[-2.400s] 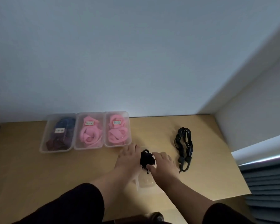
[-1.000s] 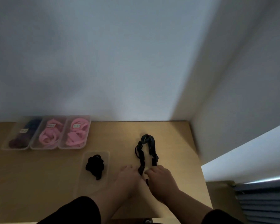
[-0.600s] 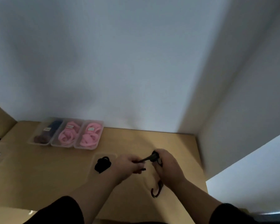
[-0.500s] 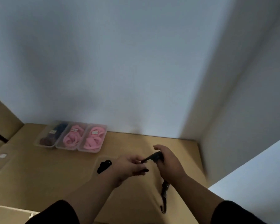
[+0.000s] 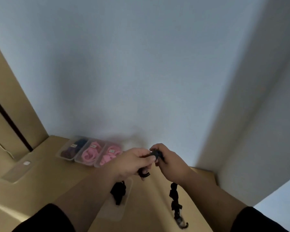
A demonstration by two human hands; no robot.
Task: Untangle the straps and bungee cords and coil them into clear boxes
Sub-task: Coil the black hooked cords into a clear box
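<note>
Both my hands hold a black bungee cord [image 5: 174,198] up above the wooden table [image 5: 49,186]. My left hand [image 5: 132,161] grips one end, whose hook sticks out below the fingers. My right hand [image 5: 167,159] grips the cord a little further along, and the rest hangs down to a hook near the table. Under my left forearm stands a clear box [image 5: 124,213] with a coiled black strap [image 5: 118,192] inside.
Three clear boxes stand in a row by the wall: one with dark blue and maroon straps [image 5: 74,148] and two with pink straps [image 5: 90,153] [image 5: 110,156]. A clear lid with a white label [image 5: 20,168] lies at the left. A wall corner closes the right side.
My hands left the box with the black strap, picked the bungee cord off the table and raised it. The hands have come closer together, and the view has tilted upward.
</note>
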